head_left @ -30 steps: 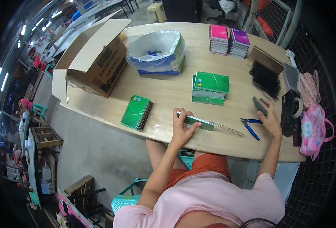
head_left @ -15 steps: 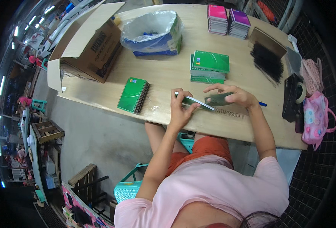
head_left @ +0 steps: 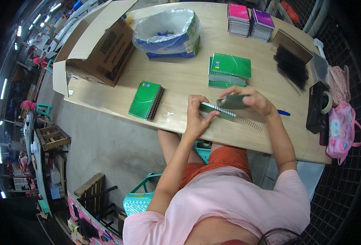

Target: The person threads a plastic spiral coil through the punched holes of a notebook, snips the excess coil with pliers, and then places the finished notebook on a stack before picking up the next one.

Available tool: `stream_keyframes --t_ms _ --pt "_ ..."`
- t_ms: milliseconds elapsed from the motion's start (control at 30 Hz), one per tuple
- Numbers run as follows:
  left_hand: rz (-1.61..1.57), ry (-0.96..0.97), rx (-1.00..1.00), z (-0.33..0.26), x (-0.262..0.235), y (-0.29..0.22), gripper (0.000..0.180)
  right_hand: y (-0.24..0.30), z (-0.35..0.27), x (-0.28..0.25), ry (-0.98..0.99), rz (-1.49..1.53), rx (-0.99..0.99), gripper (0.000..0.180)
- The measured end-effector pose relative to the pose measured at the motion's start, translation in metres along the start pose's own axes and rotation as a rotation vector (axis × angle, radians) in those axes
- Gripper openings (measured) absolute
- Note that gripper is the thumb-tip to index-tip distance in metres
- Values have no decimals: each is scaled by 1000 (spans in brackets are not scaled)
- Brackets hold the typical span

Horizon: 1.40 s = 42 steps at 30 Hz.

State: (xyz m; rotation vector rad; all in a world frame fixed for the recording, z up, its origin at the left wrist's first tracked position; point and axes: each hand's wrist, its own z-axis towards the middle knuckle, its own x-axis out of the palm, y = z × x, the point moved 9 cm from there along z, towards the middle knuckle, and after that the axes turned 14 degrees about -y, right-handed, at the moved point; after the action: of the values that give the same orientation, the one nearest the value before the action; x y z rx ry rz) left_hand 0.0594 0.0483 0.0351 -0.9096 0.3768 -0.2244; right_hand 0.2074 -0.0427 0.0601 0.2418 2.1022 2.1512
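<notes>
My left hand (head_left: 197, 119) grips one end of a small green notebook (head_left: 206, 108), with its punched edge turned up. A spiral wire coil (head_left: 250, 121) runs through part of that edge, and its loose end sticks out to the right over the table. Just above the edge, my right hand (head_left: 256, 100) is closed on a dark green flat piece (head_left: 233, 102). This piece is blurred, and I cannot tell whether it is joined to the notebook. Beyond my hands lies a stack of green notebooks (head_left: 231, 67). To the left rests a pile of coil-bound green notebooks (head_left: 145, 100).
An open cardboard box (head_left: 107, 57) and a plastic-lined blue box (head_left: 168, 47) stand at the back left. Pink notebooks (head_left: 238, 14) and purple notebooks (head_left: 263, 20) sit far back. Rightward are black coils (head_left: 291, 67), a blue pen (head_left: 283, 112), a tape dispenser (head_left: 316, 108) and a pink pouch (head_left: 339, 128).
My hands stay at nearly the same place, with the right hand lifted slightly and more of the notebook's punched edge showing. The whole view has shifted a little.
</notes>
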Motion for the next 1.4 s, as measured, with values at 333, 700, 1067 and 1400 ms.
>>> stream_keyframes --t_ms 333,700,1067,1400 --pt "-41 -1 -74 -6 -2 8 55 11 14 4 -176 -910 -167 38" --pt "-694 -58 -568 -8 -11 58 27 -16 19 0 -127 10 80 42" --pt "-745 -29 -571 -8 -8 60 33 -9 31 24 -72 -214 -42 39" --pt "-861 5 -645 -10 -7 41 52 18 -85 -160 -955 -1258 -256 42"
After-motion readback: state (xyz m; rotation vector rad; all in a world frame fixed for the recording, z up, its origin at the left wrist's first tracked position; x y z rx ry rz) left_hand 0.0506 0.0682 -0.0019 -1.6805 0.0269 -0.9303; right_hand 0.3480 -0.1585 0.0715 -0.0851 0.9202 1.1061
